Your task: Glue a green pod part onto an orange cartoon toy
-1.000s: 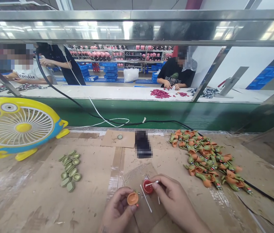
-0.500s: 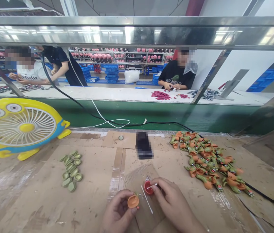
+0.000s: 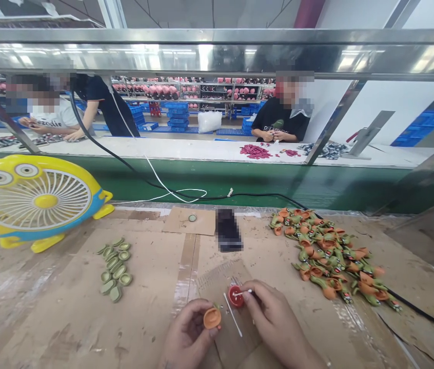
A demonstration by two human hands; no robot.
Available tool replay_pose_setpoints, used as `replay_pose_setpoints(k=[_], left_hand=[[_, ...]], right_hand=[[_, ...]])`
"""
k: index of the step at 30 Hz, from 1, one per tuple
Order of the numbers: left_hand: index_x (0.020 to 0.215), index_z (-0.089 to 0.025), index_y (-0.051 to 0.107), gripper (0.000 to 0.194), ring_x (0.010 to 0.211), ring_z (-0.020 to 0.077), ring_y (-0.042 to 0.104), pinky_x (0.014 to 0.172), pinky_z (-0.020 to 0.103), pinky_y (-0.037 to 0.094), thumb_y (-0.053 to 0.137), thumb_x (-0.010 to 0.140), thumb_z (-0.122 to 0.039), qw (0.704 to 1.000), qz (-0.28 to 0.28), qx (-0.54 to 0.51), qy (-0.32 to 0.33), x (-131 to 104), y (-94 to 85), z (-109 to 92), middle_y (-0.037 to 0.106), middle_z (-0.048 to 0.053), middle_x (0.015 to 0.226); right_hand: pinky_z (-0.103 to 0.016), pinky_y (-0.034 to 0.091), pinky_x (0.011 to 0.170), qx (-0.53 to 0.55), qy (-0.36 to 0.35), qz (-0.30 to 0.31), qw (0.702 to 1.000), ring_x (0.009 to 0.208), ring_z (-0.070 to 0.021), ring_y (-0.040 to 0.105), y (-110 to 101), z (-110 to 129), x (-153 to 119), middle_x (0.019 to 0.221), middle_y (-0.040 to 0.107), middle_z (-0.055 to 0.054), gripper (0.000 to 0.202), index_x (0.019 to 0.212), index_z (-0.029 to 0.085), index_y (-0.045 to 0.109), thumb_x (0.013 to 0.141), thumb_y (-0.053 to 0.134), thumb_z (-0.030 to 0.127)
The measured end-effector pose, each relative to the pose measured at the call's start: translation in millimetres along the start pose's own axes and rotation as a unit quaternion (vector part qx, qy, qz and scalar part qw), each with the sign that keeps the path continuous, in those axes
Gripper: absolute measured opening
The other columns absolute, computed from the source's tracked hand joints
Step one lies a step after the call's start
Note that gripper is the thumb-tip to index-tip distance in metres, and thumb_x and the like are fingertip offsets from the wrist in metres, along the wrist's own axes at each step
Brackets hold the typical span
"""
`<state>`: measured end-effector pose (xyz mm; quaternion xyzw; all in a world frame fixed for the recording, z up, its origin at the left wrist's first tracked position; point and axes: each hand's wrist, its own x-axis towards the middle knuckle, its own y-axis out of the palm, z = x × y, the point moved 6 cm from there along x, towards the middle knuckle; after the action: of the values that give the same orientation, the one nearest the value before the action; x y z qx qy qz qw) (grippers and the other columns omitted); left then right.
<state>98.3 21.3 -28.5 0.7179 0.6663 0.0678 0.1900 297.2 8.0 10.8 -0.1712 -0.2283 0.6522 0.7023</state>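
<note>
My left hand pinches an orange cup-shaped piece, its hollow side facing up. My right hand holds a cotton swab between thumb and fingers, its tip inside a small red container. A second cotton swab lies on a cardboard piece between my hands. Several green oval cups are grouped to the left. On the right is a large pile of orange and green figure parts.
A yellow fan stands at the left. Beyond the hands lie a dark, blurred flat object and a cardboard sheet with a small round item. A black cable runs along the back. People work at the far table.
The swab in my right hand has tilted flatter, its tip still in the red container. My left hand has barely shifted. At the back left, a standing person's arm has moved lower.
</note>
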Motion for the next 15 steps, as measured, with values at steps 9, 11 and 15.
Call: replay_pose_setpoints(k=[9, 11, 15], left_hand=[[0.088, -0.024, 0.08, 0.037, 0.079, 0.0179, 0.068, 0.072, 0.025, 0.056, 0.098, 0.06, -0.043, 1.0, 0.013, -0.014, 0.019, 4.2, -4.1, 8.9, 0.074, 0.004, 0.083], [0.088, -0.025, 0.081, 0.037, 0.078, 0.0171, 0.067, 0.072, 0.024, 0.055, 0.098, 0.06, -0.041, 1.0, 0.012, -0.021, 0.017, 4.3, -4.6, 10.1, 0.074, 0.004, 0.083], [0.088, -0.026, 0.081, 0.037, 0.078, 0.0164, 0.068, 0.072, 0.023, 0.054, 0.098, 0.06, -0.043, 1.0, 0.009, -0.022, 0.02, 3.8, -4.7, 9.6, 0.075, 0.003, 0.083]], right_hand=[[-0.03, 0.049, 0.084, 0.016, -0.005, 0.001, 1.0, 0.092, -0.0195, 0.068, 4.5, -7.0, -0.9, 0.097, 0.073, -0.005, 0.032, 0.099, 0.023, 0.069, 0.106, 0.043, 0.041], [-0.03, 0.05, 0.083, 0.021, 0.001, 0.0, 1.0, 0.09, -0.0196, 0.068, 4.4, -8.2, -0.4, 0.096, 0.073, -0.004, 0.033, 0.098, 0.023, 0.069, 0.106, 0.044, 0.042], [-0.029, 0.05, 0.081, 0.031, 0.004, -0.009, 0.999, 0.088, -0.0195, 0.068, 3.4, -9.2, -0.4, 0.094, 0.074, -0.004, 0.034, 0.097, 0.023, 0.07, 0.105, 0.045, 0.044]])
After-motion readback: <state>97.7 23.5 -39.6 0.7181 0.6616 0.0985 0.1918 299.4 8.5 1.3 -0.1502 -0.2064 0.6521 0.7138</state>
